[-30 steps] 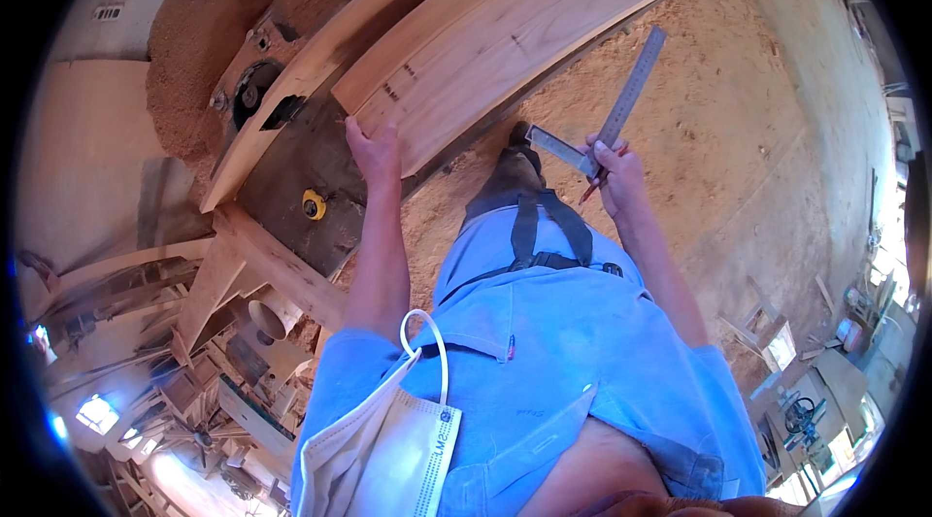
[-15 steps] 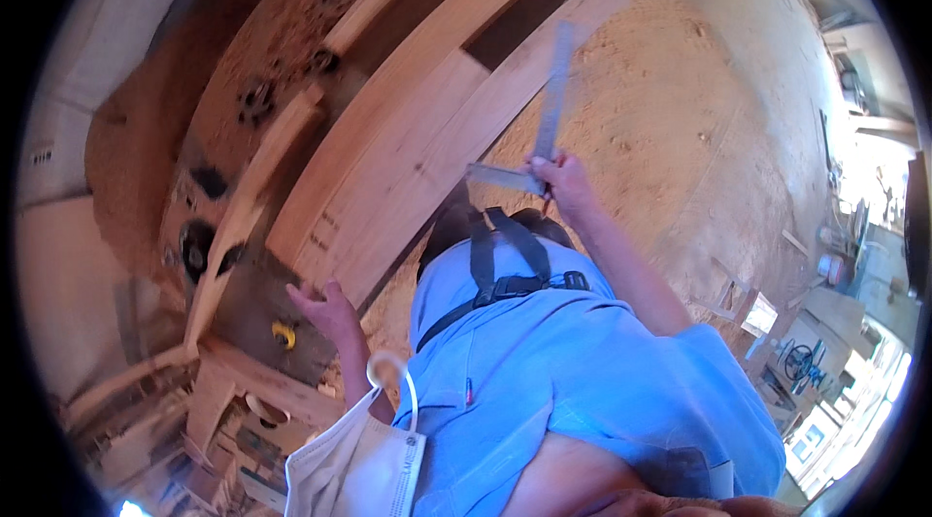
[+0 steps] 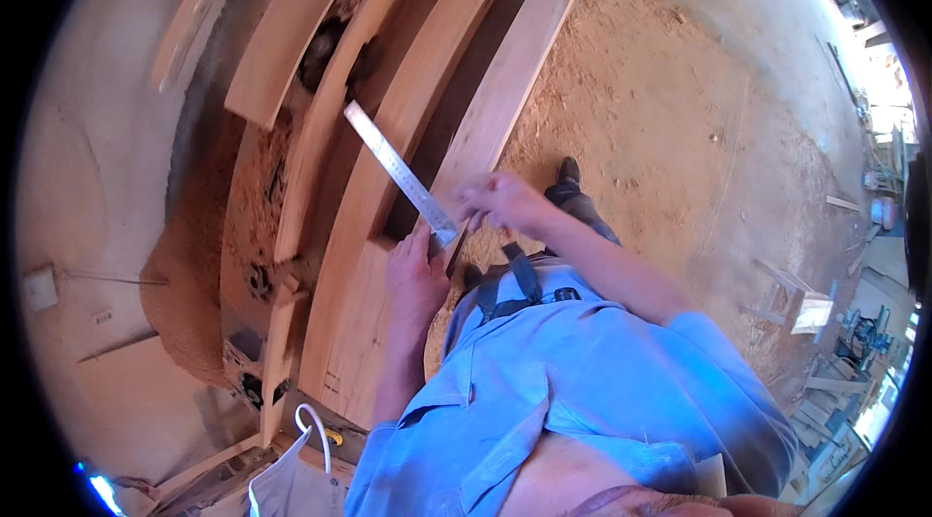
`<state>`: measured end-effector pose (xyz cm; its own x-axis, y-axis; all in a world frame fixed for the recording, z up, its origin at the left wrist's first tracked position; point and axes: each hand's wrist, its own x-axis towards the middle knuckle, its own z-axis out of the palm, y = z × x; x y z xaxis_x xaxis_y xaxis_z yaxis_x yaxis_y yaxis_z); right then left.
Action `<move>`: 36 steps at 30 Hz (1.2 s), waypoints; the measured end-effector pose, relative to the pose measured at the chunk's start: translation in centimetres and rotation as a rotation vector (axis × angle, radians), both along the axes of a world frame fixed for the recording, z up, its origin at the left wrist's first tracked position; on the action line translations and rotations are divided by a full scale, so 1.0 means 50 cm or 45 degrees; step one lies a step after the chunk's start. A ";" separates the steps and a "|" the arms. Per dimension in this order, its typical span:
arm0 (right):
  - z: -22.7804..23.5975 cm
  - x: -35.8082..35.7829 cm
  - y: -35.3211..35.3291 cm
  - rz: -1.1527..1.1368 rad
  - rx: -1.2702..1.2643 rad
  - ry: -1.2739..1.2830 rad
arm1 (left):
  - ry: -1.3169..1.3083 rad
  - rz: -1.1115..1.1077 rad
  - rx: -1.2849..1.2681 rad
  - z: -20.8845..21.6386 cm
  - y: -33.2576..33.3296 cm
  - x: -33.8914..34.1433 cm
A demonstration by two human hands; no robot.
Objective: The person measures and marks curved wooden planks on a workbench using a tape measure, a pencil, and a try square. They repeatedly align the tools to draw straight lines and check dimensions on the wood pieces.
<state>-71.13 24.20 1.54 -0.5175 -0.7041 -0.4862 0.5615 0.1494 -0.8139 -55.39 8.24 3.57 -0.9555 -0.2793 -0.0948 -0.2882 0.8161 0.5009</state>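
A metal try square [image 3: 400, 170] lies across the planks, its long ruled blade slanting up to the left. Its short arm is by the near edge of the long board [image 3: 490, 114], where my left hand [image 3: 417, 276] is closed on it. My right hand [image 3: 500, 203] is over the same edge, just right of the square's corner. Its fingers are bent together and blurred by motion; what they hold cannot be made out. A second long plank [image 3: 403, 114] runs alongside, under the blade, with a dark gap between the two.
More wooden pieces, including a curved plank [image 3: 296, 36], stand at the left over machine parts and sawdust. Sawdust covers the floor [image 3: 641, 119] to the right. A small wooden stool-like frame [image 3: 791, 299] stands at the right. A white face mask [image 3: 291, 478] hangs at the lower left.
The try square has moved from my right hand to my left, onto the planks. My left hand has left its open pose and closed on it. My view has shifted.
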 end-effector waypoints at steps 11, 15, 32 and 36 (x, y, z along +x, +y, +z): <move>-0.099 -0.533 0.327 -0.842 0.038 -0.093 | -0.126 0.256 0.113 0.054 0.129 -0.303; -0.115 -0.637 0.334 -0.877 0.086 -0.005 | -0.046 0.207 0.163 0.069 0.175 -0.407; 0.010 -0.947 0.304 -0.277 0.023 -0.004 | 0.280 -0.590 0.358 0.008 0.278 -0.982; -0.030 -1.001 0.307 -0.325 -0.127 -0.241 | 0.150 -0.479 0.355 0.007 0.320 -1.031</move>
